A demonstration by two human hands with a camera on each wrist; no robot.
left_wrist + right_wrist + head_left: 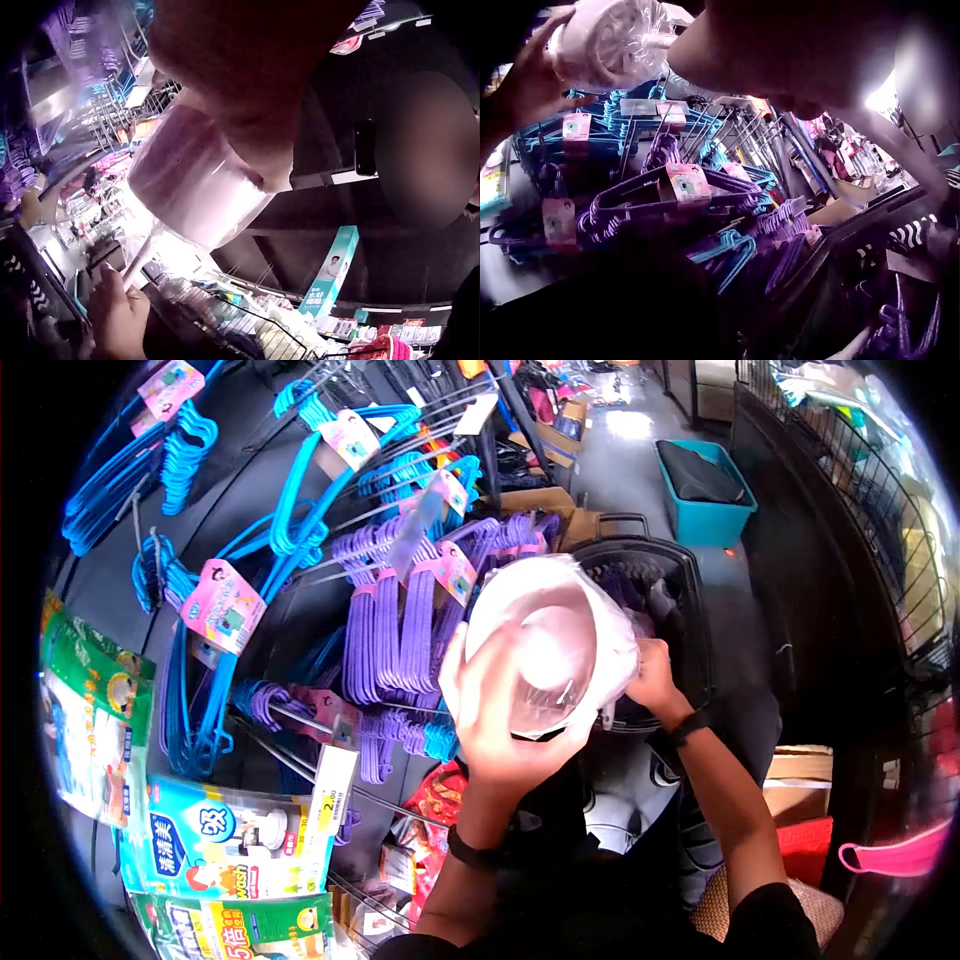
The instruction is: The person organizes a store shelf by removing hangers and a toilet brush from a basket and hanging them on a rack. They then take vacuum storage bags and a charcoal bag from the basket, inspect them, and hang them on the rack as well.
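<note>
A pale pink, cup-shaped item (610, 630) in clear plastic wrap is held up in front of the body, its round end facing the head camera. A rounded white form shows inside that end. My left hand (495, 715) grips its side with spread fingers. In the left wrist view, the item's smooth curved wall (191, 180) tapers to loose wrap and a narrow rod-like part. My right hand (655, 678) holds this narrow part, fingers curled round it. The right wrist view shows crinkled wrap on the item (604, 45) and my left fingers along its edge.
Purple hangers (390, 620) and blue hangers (300, 510) hang on rack hooks at the left. Packaged goods (220, 840) hang at the lower left. Below the hands stands a black basket (695, 590) with things in it; beyond is a teal bin (710, 520). Wire shelving (900, 510) lines the right.
</note>
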